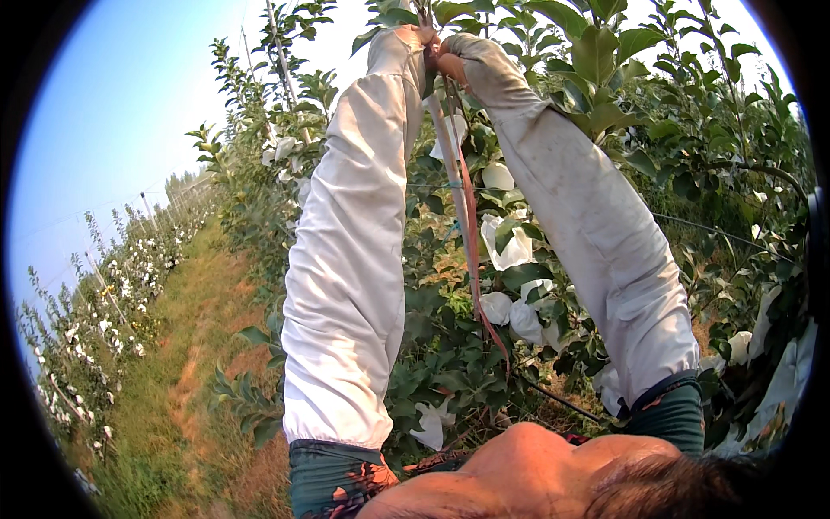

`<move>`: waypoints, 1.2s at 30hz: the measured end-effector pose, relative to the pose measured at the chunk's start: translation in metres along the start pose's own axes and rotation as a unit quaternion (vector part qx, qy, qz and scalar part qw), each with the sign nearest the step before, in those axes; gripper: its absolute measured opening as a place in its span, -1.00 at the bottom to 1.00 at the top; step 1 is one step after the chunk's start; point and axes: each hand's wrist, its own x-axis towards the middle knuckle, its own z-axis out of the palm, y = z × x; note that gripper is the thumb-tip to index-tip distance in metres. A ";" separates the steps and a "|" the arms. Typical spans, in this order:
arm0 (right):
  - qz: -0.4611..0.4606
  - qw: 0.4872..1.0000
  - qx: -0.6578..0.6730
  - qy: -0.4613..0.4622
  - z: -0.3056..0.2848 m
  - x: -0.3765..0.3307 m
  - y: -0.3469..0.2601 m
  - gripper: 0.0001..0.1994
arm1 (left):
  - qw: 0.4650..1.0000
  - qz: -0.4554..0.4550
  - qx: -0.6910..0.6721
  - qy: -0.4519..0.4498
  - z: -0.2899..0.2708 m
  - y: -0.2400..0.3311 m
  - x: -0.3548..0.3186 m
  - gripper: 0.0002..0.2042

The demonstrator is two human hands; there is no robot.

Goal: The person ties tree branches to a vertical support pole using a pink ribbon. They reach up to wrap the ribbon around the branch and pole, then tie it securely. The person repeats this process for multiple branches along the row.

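both hands up high and touching, left hand (415, 36) and right hand (450, 62) pinched on the strap (467, 216), which hangs straight down between the sleeves.

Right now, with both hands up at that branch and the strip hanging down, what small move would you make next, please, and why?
Probably draw the strip snug: both hands, left hand and right hand, meet at its top end by the stem, while its length hangs slack among white fruit bags.

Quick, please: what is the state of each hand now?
Left hand: closed, gripping the thin tree stem.
Right hand: closed on the long reddish-pink tie strip.
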 end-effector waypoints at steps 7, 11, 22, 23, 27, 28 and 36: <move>-0.070 0.995 -0.058 -0.027 0.002 -0.021 -0.016 -0.85 | 0.999 0.011 0.022 0.040 0.004 0.001 -0.011 -0.64; -0.042 0.998 -0.001 -0.044 0.000 -0.021 -0.010 -0.88 | 0.996 -0.011 0.042 0.078 0.013 0.002 -0.019 -0.63; 0.135 0.975 0.159 -0.072 -0.003 -0.006 -0.027 -0.75 | 0.975 0.103 0.173 0.090 0.019 -0.020 -0.081 -0.79; 0.174 0.964 0.178 -0.090 -0.001 -0.008 -0.027 -0.73 | 0.984 0.083 0.125 0.100 0.019 -0.023 -0.086 -0.81; 0.178 0.914 0.330 -0.154 0.022 0.002 0.000 -0.69 | 0.982 0.089 0.119 0.120 0.022 -0.023 -0.100 -0.81; 0.157 0.911 0.350 -0.153 0.026 0.001 -0.005 -0.71 | 0.983 0.089 0.110 0.119 0.020 -0.024 -0.103 -0.81; 0.196 0.858 0.471 -0.066 0.042 -0.001 -0.021 -0.82 | 0.988 0.084 0.042 0.119 0.016 -0.024 -0.123 -0.80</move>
